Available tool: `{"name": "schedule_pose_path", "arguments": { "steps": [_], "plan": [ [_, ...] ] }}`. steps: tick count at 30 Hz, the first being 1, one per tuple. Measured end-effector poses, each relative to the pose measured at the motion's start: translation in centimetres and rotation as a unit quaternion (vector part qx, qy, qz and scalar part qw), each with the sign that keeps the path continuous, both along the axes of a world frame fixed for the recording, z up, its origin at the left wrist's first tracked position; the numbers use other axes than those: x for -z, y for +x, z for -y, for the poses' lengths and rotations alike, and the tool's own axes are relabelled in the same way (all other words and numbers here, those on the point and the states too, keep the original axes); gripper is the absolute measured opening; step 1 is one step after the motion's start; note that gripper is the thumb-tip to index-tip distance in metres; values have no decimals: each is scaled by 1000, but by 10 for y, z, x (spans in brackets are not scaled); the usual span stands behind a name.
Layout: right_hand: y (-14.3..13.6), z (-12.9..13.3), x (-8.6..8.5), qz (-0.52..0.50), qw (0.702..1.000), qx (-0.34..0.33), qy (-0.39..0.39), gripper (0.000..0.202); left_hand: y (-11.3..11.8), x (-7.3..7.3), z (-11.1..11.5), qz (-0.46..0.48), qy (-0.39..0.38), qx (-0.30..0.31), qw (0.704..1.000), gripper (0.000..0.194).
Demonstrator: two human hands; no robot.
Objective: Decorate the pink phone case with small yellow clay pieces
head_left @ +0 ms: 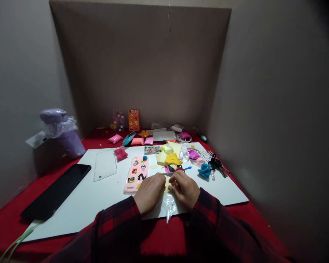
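Observation:
My left hand (150, 193) and my right hand (184, 189) are close together over the front of the white board (98, 204). Between them is a pale yellow piece (167, 181), with a clear plastic bag (169, 208) hanging below it. The fingers of both hands are bent inward and closed around this spot; their tips are partly hidden. Left of my left hand lies a pink phone case (135, 175) with small decorations. Scissors with a red handle (180, 169) and a yellow clay lump (173, 159) lie just beyond my fingers.
A black phone (57, 190) and a clear case (105, 166) lie on the left, near a purple bottle (68, 135). Keys (215, 166) and a blue lump (204, 171) are at right. Coloured packets (137, 141) and an orange case (133, 119) are at the back.

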State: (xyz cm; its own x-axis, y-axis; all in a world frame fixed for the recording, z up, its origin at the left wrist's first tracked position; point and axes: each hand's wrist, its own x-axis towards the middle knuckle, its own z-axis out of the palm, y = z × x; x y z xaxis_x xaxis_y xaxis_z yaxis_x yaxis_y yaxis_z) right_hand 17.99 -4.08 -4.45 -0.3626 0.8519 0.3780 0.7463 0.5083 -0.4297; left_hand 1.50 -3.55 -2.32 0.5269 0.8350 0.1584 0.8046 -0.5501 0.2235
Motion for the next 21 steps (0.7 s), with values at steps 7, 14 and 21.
{"name": "schedule_pose_path", "arguments": {
  "steps": [7, 14, 21],
  "plan": [
    [-6, 1, 1, 32, 999, 8, -19, 7, -1, 9, 6, 23, 9, -28, 999, 9],
    [-9, 1, -1, 18, 1000, 2, -25, 1, 1, 0, 8, 8, -11, -12, 1000, 12],
    [-8, 3, 4, 3, 999, -14, -33, 6, 3, -10, 8, -35, -28, -12, 999, 12]
  ]
}}
